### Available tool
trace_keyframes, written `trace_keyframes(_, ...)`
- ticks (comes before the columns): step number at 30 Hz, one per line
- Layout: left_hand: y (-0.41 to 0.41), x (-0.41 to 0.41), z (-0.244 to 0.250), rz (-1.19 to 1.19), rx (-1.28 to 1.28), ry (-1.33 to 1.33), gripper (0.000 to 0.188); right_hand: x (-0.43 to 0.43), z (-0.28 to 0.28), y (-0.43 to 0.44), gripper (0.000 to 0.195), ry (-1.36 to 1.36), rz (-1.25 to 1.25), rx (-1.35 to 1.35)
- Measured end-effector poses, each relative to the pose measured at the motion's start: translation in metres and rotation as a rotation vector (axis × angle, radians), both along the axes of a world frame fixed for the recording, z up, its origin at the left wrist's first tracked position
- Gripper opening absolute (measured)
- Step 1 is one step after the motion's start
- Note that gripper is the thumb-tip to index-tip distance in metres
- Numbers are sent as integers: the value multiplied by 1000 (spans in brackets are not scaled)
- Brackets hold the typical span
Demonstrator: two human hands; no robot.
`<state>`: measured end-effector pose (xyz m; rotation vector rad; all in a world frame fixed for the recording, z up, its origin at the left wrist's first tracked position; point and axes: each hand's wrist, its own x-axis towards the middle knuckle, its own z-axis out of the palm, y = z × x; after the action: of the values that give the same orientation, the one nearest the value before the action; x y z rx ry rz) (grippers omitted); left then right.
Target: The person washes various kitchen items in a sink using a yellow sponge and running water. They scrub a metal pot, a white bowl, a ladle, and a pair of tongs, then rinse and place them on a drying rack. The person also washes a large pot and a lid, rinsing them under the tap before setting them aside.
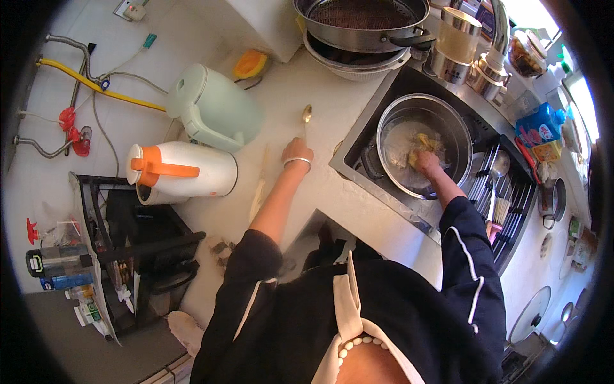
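My left hand is closed around the handle of a metal spoon, its bowl pointing away from me over the white counter. A bracelet circles that wrist. My right hand reaches down into a large stainless steel pot that stands in the sink. Water lies in the pot, its surface disturbed. The fingers are on a soft yellow piece in the water; whether it is food or a cloth I cannot tell, since my hand partly covers it.
Left of me stand a pale green electric kettle, a white and orange thermos jug and a black rack. A cut pumpkin piece lies beyond. Stacked pans, the faucet and a drying rack surround the sink.
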<state>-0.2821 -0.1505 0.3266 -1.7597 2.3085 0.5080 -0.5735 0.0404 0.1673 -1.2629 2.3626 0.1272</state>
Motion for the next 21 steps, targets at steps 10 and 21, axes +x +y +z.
trace_keyframes(10,35,-26,27,301,722,852,12,12,101,13,32,-1562,-588,-637)
trace_keyframes(21,112,-106,36,219,1050,791,16,78,135,-1,27,-511,-275,-1220)
